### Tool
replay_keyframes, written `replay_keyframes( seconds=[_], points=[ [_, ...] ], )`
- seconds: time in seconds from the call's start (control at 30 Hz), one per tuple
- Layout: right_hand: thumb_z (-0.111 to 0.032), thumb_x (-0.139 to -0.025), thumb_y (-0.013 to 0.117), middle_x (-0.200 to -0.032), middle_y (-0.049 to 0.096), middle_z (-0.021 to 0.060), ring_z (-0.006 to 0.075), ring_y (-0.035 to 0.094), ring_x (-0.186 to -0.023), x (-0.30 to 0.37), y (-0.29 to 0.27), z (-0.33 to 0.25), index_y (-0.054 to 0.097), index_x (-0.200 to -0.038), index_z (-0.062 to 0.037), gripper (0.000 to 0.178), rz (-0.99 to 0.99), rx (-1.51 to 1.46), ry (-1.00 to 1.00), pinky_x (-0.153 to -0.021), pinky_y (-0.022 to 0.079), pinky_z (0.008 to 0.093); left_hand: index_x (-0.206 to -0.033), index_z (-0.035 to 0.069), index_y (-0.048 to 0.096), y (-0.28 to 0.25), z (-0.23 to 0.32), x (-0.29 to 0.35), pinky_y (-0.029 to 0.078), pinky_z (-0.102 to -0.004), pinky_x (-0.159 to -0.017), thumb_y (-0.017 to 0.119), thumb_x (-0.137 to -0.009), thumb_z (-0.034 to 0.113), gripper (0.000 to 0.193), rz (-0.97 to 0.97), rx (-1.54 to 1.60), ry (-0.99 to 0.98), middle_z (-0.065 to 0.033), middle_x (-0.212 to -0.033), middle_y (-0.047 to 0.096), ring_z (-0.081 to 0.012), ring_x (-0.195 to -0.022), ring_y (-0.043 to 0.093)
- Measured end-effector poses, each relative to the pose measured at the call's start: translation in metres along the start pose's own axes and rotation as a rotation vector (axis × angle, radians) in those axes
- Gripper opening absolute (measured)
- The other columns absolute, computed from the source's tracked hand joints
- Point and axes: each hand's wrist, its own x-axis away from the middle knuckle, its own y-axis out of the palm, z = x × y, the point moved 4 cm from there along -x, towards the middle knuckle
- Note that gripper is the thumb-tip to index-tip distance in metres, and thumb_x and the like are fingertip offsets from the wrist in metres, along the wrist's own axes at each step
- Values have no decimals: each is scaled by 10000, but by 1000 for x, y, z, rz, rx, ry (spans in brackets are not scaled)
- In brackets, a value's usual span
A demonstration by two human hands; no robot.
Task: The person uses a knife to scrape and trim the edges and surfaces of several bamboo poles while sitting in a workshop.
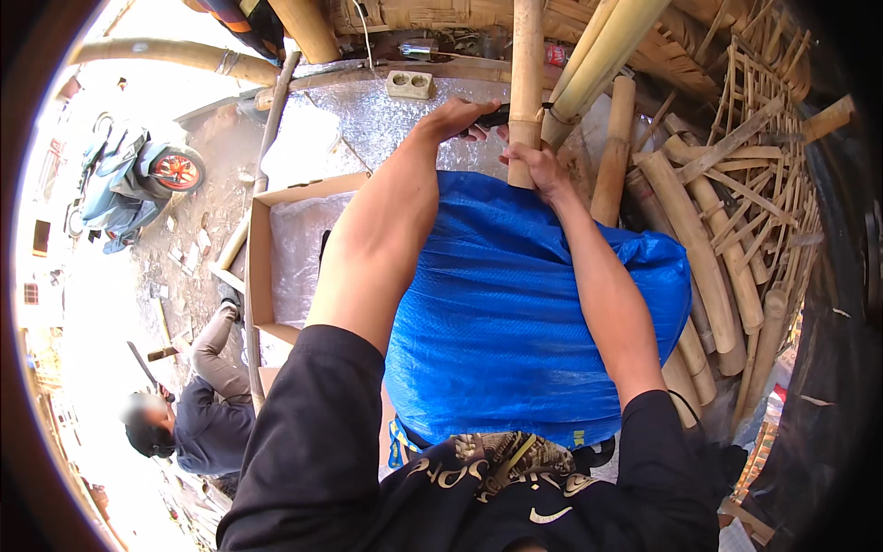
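My right hand (543, 170) is wrapped round the lower end of an upright bamboo pole (526, 64), just above a large blue plastic sack (506, 322) in front of my body. My left hand (455, 120) is closed on a black object (495, 117) beside the same pole. Its far end is hidden behind the pole, so its kind cannot be made out. Both forearms reach forward over or beside the sack.
A cardboard box (262, 248) lined with clear plastic stands at left. Beyond my hands is a socket block (410, 86). Bamboo pieces (690, 239) pile up at right. A seated person (212, 414) holds a long blade at lower left, near a parked motorbike (138, 179).
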Motion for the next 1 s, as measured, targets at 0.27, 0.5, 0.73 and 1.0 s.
replay_keyframes(
  seconds=[0.27,0.5,0.73,1.0],
  points=[
    [-216,-822,702,-1295,603,100,195,595,-1142,0,-11,-1,575,-1303,7,545,-1,-143,75,-964,519,370,-958,62,788,9,29,16,482,-274,-594,860,-761,542,523,-85,-213,37,-76,-809,733,-137,-662,647],
    [-145,-789,736,-1038,710,174,196,702,-777,13,-19,-22,650,-1104,59,386,191,-18,36,-678,589,333,-1045,18,759,5,20,-1,533,-275,-613,823,-834,295,354,-29,-251,169,-58,-786,729,-118,-675,690],
    [-118,-765,768,-720,701,140,214,694,-567,46,-42,-52,687,-879,109,267,237,337,210,-496,553,321,-1079,-17,727,-1,27,7,569,-302,-719,796,-870,215,320,112,-370,442,-101,-859,771,-137,-753,736],
    [-142,-761,777,-688,698,139,206,691,-561,47,-33,-54,693,-882,108,290,231,398,205,-516,551,320,-979,-3,752,1,37,5,575,-385,-777,875,-736,281,394,154,-761,538,-183,-802,742,-283,-769,745]
  ],
)
